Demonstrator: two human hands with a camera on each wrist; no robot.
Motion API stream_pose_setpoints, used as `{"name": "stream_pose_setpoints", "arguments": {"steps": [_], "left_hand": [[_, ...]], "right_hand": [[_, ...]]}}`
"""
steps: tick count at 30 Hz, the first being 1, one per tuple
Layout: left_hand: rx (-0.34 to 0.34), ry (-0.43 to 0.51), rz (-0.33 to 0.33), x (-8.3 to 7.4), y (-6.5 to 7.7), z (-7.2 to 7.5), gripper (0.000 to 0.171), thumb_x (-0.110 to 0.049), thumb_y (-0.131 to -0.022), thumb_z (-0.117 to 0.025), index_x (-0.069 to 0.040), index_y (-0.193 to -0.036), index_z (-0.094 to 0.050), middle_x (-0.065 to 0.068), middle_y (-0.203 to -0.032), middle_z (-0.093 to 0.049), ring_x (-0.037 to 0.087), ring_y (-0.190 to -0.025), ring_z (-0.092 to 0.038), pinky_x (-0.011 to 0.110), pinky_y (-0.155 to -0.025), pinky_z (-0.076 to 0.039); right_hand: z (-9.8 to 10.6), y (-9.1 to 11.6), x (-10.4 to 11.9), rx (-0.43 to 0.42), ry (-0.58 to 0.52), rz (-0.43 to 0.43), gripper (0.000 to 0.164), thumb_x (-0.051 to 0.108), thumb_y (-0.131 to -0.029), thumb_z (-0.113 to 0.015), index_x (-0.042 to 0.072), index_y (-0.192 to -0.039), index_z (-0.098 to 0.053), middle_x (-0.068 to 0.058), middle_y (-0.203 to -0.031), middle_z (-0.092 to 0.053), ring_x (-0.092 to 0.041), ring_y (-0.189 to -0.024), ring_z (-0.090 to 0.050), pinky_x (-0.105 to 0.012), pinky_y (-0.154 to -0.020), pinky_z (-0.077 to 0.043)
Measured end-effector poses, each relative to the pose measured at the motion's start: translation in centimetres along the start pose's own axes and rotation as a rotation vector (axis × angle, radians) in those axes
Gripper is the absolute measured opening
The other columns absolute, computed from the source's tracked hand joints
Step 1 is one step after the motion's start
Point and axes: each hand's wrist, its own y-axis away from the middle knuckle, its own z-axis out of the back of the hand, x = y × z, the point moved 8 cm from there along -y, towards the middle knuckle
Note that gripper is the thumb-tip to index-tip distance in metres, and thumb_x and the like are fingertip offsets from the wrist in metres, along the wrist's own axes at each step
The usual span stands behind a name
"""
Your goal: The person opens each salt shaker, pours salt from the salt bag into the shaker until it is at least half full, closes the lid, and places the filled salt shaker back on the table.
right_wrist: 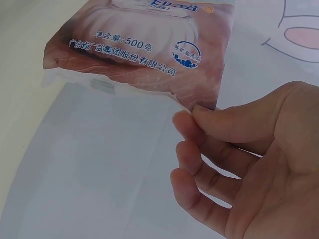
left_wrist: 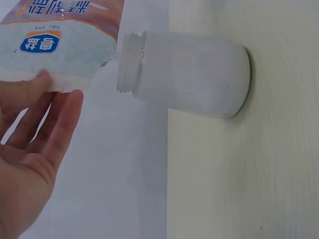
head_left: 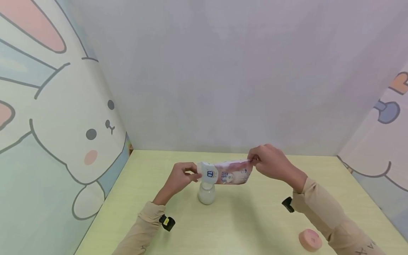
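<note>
A printed salt bag (head_left: 234,173) is stretched sideways between both hands over the table. My left hand (head_left: 179,178) pinches its white end between thumb and fingers, and my right hand (head_left: 271,162) pinches the upper corner of the opposite end. Just under the left end stands an upright clear glass jar (head_left: 207,195), whitish inside. In the left wrist view the bag's lower corner sits at the mouth of the jar (left_wrist: 187,74), with a whitish blur between them. The right wrist view shows the bag's brown end (right_wrist: 144,55) gripped by thumb and index finger.
A pink round lid (head_left: 310,240) lies on the pale yellow table (head_left: 255,226), near the right forearm. A plain grey-white wall (head_left: 223,78) stands behind. Cartoon-printed panels (head_left: 73,120) flank the table. Each wrist carries a small black camera (head_left: 167,222).
</note>
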Motion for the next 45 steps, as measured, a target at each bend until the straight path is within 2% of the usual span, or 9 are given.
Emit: {"name": "stream_pose_setpoints", "arguments": {"steps": [24,45], "left_hand": [[-0.002,-0.001,0.02,-0.12,0.08,0.02,0.005,0.002,-0.075,-0.065,-0.002,-0.079,-0.064,0.01,-0.081,-0.063,0.025,-0.075,-0.06,0.035,-0.06,-0.054],[0.005,0.001,0.001,-0.17,0.04,-0.01,0.004,0.002,-0.076,-0.065,0.0,-0.079,-0.064,0.012,-0.081,-0.063,0.025,-0.075,-0.06,0.035,-0.06,-0.054]], "right_hand": [[0.24,0.09,0.31,-0.004,-0.005,0.011,0.026,-0.007,-0.074,-0.047,0.009,-0.074,-0.067,0.003,-0.071,-0.061,-0.008,-0.058,-0.05,-0.024,-0.053,-0.045],[0.18,0.11,0.12,-0.016,0.0,0.011,0.026,-0.006,-0.074,-0.048,0.011,-0.073,-0.067,0.004,-0.069,-0.06,-0.007,-0.057,-0.049,-0.024,-0.052,-0.044]]}}
